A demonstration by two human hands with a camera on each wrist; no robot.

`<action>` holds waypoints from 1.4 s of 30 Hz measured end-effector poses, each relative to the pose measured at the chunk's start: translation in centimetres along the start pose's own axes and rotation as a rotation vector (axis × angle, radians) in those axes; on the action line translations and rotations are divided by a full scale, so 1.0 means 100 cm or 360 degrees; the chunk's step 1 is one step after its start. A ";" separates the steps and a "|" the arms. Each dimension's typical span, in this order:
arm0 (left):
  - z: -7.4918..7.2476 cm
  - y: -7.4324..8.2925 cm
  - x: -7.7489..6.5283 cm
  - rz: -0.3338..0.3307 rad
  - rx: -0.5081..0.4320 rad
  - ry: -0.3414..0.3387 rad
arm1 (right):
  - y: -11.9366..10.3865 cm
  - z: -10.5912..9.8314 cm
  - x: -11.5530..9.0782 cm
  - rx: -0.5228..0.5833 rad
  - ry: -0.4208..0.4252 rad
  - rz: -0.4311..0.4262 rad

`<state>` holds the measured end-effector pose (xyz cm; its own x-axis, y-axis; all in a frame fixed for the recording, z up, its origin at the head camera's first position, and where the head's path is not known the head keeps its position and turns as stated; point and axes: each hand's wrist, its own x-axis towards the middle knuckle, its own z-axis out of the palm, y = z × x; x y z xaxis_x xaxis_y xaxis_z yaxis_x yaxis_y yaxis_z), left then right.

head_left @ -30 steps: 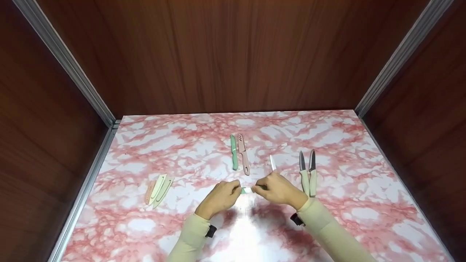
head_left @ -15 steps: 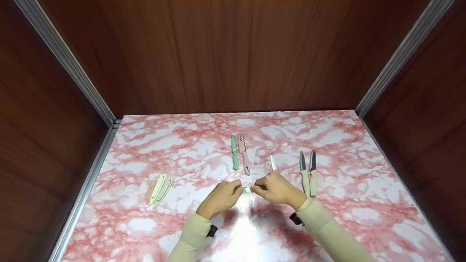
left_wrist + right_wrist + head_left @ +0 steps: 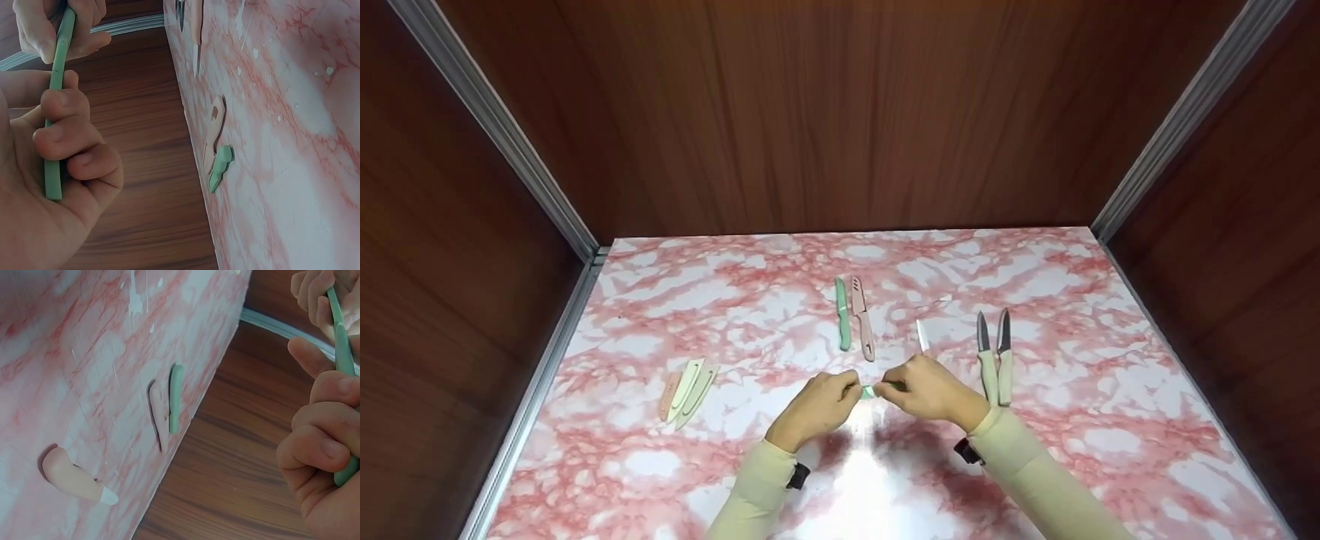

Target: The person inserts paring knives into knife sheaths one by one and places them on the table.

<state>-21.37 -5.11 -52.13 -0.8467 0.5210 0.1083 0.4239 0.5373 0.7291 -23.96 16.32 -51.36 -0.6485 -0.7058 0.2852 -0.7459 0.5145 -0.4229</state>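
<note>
In front of me my left hand (image 3: 816,405) grips a green knife sheath (image 3: 53,180), fingers curled round it. My right hand (image 3: 934,388) holds the green handle of a knife (image 3: 345,354), its fingers wrapped about the grip. Sheath and knife are in line with each other, and between the hands the head view shows only a short green and whitish stretch. Most of the blade is hidden. Just beyond the right hand lies a bare-bladed knife (image 3: 922,336), whose peach handle (image 3: 73,475) shows in the right wrist view.
Farther back, a green sheathed knife (image 3: 842,315) lies beside a pink sheathed knife (image 3: 862,319). Two knives with dark blades and cream handles (image 3: 1005,375) lie at right. Left of the hands are a pink sheath (image 3: 670,397) and two cream sheaths (image 3: 687,386). Wooden walls (image 3: 840,112) enclose the table.
The hands have drawn slightly closer together, the right one shifting a little left. Less of the whitish blade shows between them. The things on the table have stayed put.
</note>
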 end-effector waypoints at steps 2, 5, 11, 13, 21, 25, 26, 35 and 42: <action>0.000 0.001 0.000 -0.0002 0.0008 -0.0001 | 0.000 0.000 0.000 -0.0006 -0.0003 0.0003; 0.000 0.001 0.000 -0.0004 0.0018 0.0000 | -0.001 -0.001 0.000 0.0001 -0.0007 0.0012; 0.000 0.001 0.000 -0.0027 -0.0014 -0.0030 | -0.002 -0.001 0.000 -0.0024 -0.0026 0.0042; 0.000 0.001 0.000 -0.0028 -0.0002 -0.0028 | -0.002 -0.001 0.000 -0.0040 -0.0032 0.0039; -0.001 -0.001 0.000 -0.0027 0.0036 -0.0021 | -0.001 0.000 0.001 -0.0035 -0.0050 0.0036; -0.003 -0.004 -0.001 -0.0026 0.0038 -0.0030 | 0.000 0.000 0.000 -0.0024 -0.0053 0.0030; -0.003 -0.004 -0.001 -0.0023 0.0035 -0.0034 | 0.000 0.001 0.000 -0.0020 -0.0055 0.0028; -0.015 -0.019 -0.012 -0.0078 0.0037 0.0002 | 0.012 -0.002 -0.003 -0.0037 -0.0069 0.0093; -0.031 -0.036 -0.027 -0.0131 0.0104 0.0082 | 0.023 -0.010 -0.010 -0.0043 -0.0061 0.0281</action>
<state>-21.64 -10.49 -52.91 -0.8941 0.4395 0.0857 0.3709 0.6196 0.6917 -25.20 18.64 -51.79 -0.7640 -0.6210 0.1752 -0.6250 0.6446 -0.4403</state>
